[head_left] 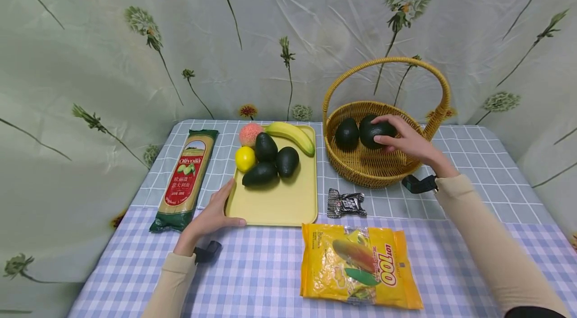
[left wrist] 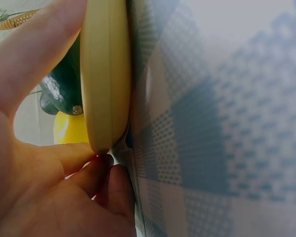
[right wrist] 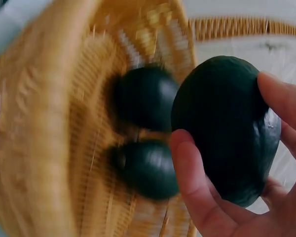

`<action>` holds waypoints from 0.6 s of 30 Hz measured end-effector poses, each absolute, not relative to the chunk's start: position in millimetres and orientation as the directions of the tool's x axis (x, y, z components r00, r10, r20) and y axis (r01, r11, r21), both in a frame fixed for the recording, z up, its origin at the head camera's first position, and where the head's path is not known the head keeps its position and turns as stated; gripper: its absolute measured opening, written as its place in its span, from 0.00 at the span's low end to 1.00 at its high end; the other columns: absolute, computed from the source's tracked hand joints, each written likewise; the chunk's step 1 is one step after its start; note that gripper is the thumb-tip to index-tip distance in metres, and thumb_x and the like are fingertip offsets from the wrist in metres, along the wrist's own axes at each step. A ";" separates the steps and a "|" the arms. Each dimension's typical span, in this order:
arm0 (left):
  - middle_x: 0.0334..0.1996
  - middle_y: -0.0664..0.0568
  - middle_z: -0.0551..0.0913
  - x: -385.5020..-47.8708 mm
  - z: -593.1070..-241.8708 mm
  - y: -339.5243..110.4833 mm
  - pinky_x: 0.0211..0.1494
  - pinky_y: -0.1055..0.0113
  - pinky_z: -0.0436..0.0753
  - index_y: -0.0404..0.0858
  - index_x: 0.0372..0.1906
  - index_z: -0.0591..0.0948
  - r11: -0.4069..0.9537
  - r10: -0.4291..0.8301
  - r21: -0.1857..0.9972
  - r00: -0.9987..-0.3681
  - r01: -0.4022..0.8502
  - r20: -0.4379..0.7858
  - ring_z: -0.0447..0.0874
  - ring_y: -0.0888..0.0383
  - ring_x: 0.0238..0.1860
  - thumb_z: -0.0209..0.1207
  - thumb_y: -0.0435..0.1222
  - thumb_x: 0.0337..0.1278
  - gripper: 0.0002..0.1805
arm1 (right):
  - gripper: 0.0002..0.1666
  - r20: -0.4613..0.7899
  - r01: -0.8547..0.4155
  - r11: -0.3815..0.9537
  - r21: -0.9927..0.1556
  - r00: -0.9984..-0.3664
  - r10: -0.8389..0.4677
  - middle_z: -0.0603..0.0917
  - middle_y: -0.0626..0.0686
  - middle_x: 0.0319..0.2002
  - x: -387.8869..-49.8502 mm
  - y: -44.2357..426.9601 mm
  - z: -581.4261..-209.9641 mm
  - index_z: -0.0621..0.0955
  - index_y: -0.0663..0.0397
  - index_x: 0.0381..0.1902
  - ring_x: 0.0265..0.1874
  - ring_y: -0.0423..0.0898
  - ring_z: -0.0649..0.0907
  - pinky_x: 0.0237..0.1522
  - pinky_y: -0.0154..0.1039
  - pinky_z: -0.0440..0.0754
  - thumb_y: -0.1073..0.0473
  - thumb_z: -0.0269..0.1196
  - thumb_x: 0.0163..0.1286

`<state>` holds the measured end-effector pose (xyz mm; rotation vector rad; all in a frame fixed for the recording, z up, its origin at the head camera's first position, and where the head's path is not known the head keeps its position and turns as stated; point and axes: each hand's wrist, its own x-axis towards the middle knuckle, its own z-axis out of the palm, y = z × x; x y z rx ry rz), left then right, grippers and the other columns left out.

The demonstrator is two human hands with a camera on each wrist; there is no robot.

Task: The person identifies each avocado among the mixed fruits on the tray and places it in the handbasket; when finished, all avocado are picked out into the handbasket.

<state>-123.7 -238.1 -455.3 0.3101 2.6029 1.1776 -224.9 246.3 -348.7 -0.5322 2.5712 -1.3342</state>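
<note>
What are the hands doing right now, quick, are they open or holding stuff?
Left hand: holding the yellow tray at its near left corner.
Right hand: closed around a dark green avocado, over the wicker basket.

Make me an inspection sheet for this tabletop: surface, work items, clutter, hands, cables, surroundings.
Surface: grey gridded cloth at the back, blue-and-white checked cloth in front.
Work items: wicker basket with two avocados inside; yellow tray with three avocados; one held avocado.
Clutter: lemon, banana and pink round fruit on the tray; pasta packet left of it; small wrapped snack right of it; yellow mango bag in front of the snack.
Hands: right hand grips the held avocado at the basket; left hand touches the tray's near left corner.
Cables: nothing seen.
Surroundings: plant-print fabric behind.
</note>
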 end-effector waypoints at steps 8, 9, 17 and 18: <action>0.74 0.36 0.43 -123.6 -455.5 -237.9 0.68 0.39 0.46 0.30 0.74 0.43 0.648 0.298 0.758 -0.942 0.080 -0.155 0.41 0.36 0.70 0.74 0.48 0.39 0.66 | 0.28 -0.069 -0.197 0.607 -0.770 -0.920 -0.386 0.58 0.70 0.61 -243.1 270.8 -354.5 0.63 0.65 0.65 0.28 0.52 0.79 0.29 0.37 0.80 0.59 0.56 0.73; 0.74 0.36 0.43 -123.7 -455.4 -237.9 0.68 0.39 0.46 0.30 0.74 0.43 0.647 0.298 0.758 -0.942 0.080 -0.155 0.41 0.36 0.70 0.74 0.48 0.38 0.66 | 0.28 -0.080 -0.189 0.617 -0.764 -0.921 -0.382 0.57 0.71 0.61 -244.8 272.0 -354.6 0.62 0.65 0.65 0.28 0.52 0.79 0.29 0.37 0.80 0.60 0.56 0.73; 0.74 0.36 0.43 -123.8 -455.0 -237.8 0.68 0.39 0.46 0.30 0.75 0.43 0.650 0.300 0.756 -0.941 0.083 -0.154 0.41 0.36 0.71 0.74 0.47 0.38 0.65 | 0.22 -0.106 -0.260 0.732 -0.630 -0.905 -0.412 0.57 0.76 0.63 -256.4 274.3 -354.8 0.67 0.71 0.60 0.60 0.71 0.59 0.54 0.62 0.67 0.68 0.55 0.70; 0.74 0.36 0.43 -123.8 -454.8 -237.8 0.68 0.39 0.46 0.30 0.75 0.43 0.650 0.300 0.755 -0.942 0.084 -0.153 0.41 0.36 0.71 0.74 0.47 0.38 0.65 | 0.22 -0.112 -0.265 0.741 -0.617 -0.903 -0.415 0.57 0.76 0.63 -257.2 274.4 -355.0 0.68 0.71 0.59 0.63 0.71 0.54 0.57 0.64 0.61 0.68 0.55 0.69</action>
